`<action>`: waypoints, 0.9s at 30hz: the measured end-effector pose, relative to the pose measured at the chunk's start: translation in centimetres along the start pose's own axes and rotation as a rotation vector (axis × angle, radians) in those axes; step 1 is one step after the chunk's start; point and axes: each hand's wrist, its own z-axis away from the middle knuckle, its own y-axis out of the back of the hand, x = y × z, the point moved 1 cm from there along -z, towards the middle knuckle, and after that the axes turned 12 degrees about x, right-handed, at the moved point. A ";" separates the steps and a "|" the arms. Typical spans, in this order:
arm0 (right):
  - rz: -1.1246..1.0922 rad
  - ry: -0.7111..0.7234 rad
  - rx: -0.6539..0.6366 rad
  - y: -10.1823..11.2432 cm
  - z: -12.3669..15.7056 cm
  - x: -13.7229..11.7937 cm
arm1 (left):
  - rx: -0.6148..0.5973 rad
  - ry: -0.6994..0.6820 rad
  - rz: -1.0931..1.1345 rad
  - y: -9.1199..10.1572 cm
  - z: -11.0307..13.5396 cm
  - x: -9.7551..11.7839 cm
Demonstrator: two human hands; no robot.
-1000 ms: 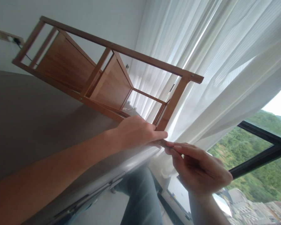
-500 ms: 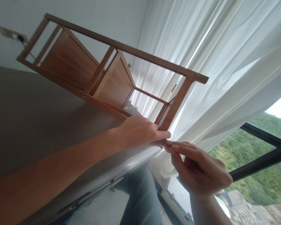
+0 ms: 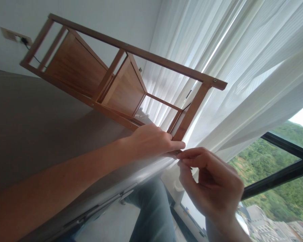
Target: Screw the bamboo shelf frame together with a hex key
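Observation:
A brown wooden shelf rack (image 3: 164, 62) lies on its side on a grey surface, its open ladder-like side frame facing me. My left hand (image 3: 154, 141) is closed over the lower rail near its right end, one finger stretched along the crossbar corner. Just right of it, my right hand (image 3: 212, 181) pinches thumb and forefinger together at the rail's end, next to a small metal fastener. What lies in that pinch is mostly hidden; a small dark tip shows between the fingers. Similar round fasteners sit along both rails.
White curtains (image 3: 232, 67) hang behind the rack. A window with a black frame (image 3: 280, 168) is at the right. My leg in jeans (image 3: 151, 211) is below the grey surface (image 3: 40, 124). A wall socket (image 3: 15, 35) with a plugged cord is at upper left.
My right hand's fingers have turned and curled more, with the thumb lower, at the rail's end. My left hand stays on the rail. The view has shifted slightly.

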 end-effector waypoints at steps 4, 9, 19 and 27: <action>-0.196 -0.232 -0.126 0.2 -0.5 0.4 | 0.020 0.012 -0.004 -0.4 0.2 -0.1; -0.310 -0.314 -0.207 0.6 -0.9 1.0 | 0.031 0.005 -0.016 -0.6 0.3 -0.2; -0.337 -0.250 -0.383 1.6 -2.0 0.9 | 0.013 0.010 -0.007 -0.3 0.1 0.0; -0.292 -0.189 -0.481 2.0 -2.5 1.2 | 0.033 0.009 -0.019 -0.5 0.2 -0.1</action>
